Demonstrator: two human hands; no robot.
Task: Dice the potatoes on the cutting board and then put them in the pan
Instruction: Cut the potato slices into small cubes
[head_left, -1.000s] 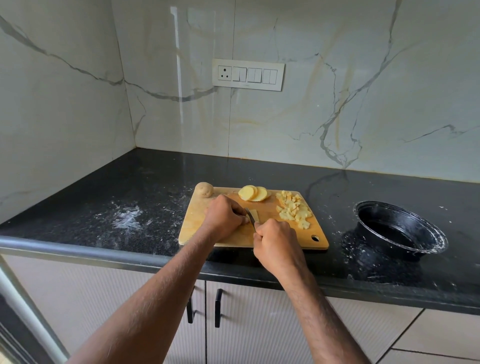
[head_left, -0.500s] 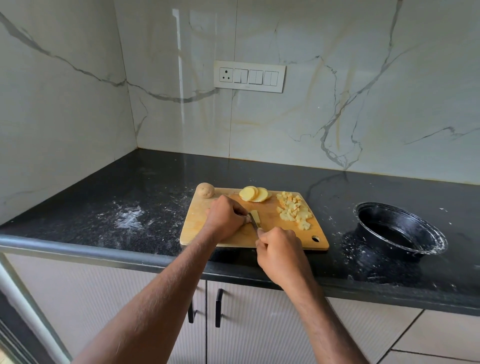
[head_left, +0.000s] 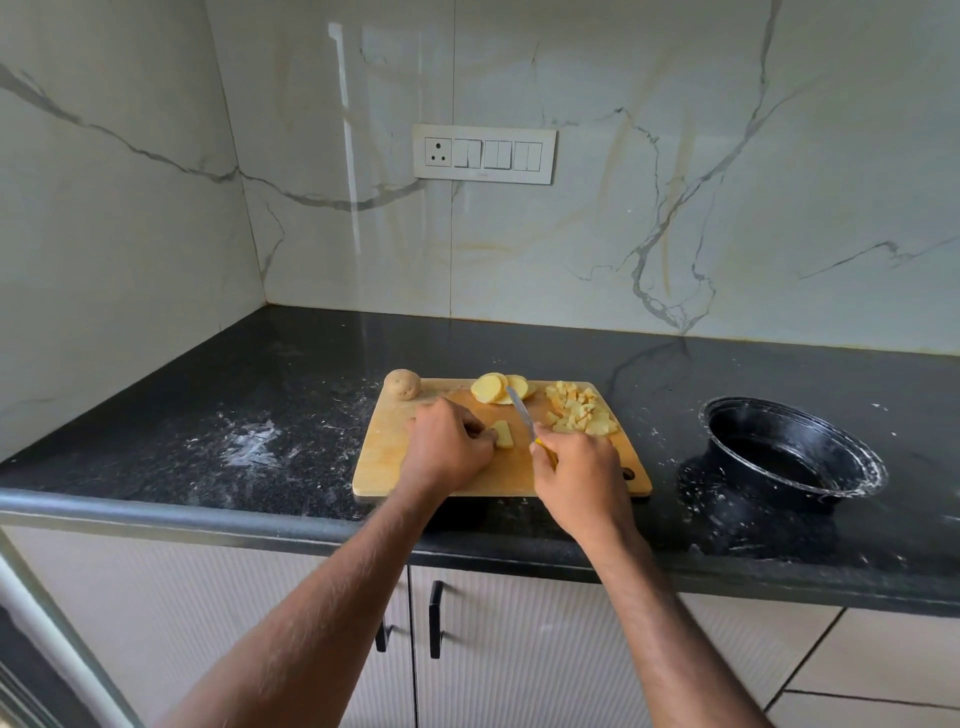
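potato strips (head_left: 503, 434) pinched by curled left hand (head_left: 451, 448), right hand (head_left: 581, 474) gripping knife (head_left: 521, 411), blade raised

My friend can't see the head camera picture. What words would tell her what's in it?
A person's left hand holds potato strips on a wooden cutting board while the right hand grips a knife raised beside them. Potato slices, diced pieces and a whole potato share the board; an empty black pan sits to the right.

Tan cutting board (head_left: 395, 457), yellow potato slices (head_left: 500, 387), black pan (head_left: 789, 457).
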